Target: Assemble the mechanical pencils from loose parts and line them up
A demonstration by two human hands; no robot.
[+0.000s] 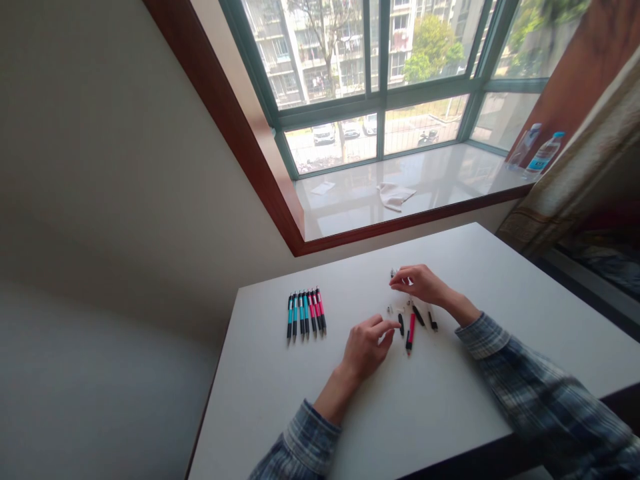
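Note:
My left hand [369, 343] hovers low over the white table [280, 407], index finger stretched out and thumb apart from it. Its fingertip is beside a black pen grip [401, 325]; whether they touch I cannot tell. Farther back, my right hand [423, 281] has thumb and fingers pinched together by a small silvery part [393, 273]. What lies in the pinch is too small to make out. Between the hands are a pink-and-black pen barrel [411, 332], a black pen piece [419, 316], another dark piece [433, 323] and tiny clear bits [390, 309].
Several blue and pink click pens [306, 315] lie in a neat row at the left of the table. Behind it, a windowsill [345, 217] bears a crumpled cloth [395, 197] and plastic bottles [545, 157]. A curtain [565, 180] hangs at the right.

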